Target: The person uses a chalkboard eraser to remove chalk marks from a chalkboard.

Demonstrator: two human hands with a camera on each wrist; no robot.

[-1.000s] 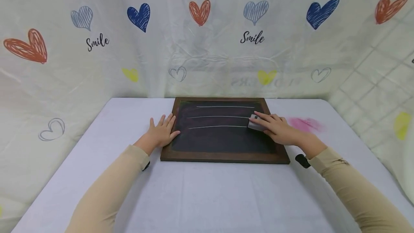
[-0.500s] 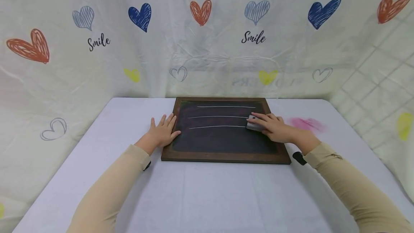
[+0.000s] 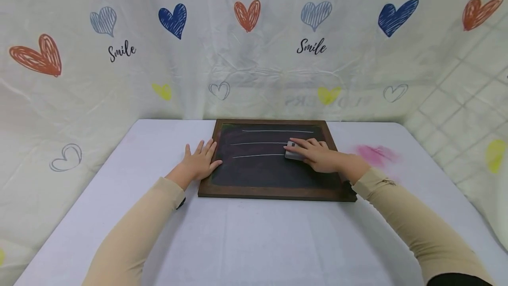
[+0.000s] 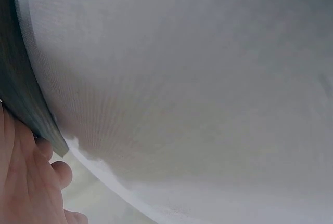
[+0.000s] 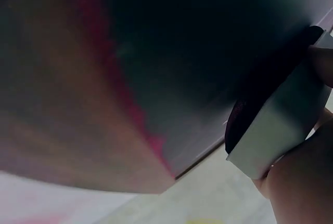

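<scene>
Gripped in the right hand [image 3: 315,157], head view: grey eraser [image 3: 292,156] right of centre, on the chalkboard [image 3: 270,175], at the right ends of two of three chalk lines [image 3: 258,143]. Even pressure along each line looks best. Left hand [image 3: 196,164] splayed, centre left, thumb over the wooden frame [image 3: 278,193]; likely a useful brace. Left wrist view: hand lower left, beside the frame's edge. Right wrist view: eraser at right edge, pinched at its sides, dark felt [image 5: 260,99] boardward; flat contact should wipe cleanest.
</scene>
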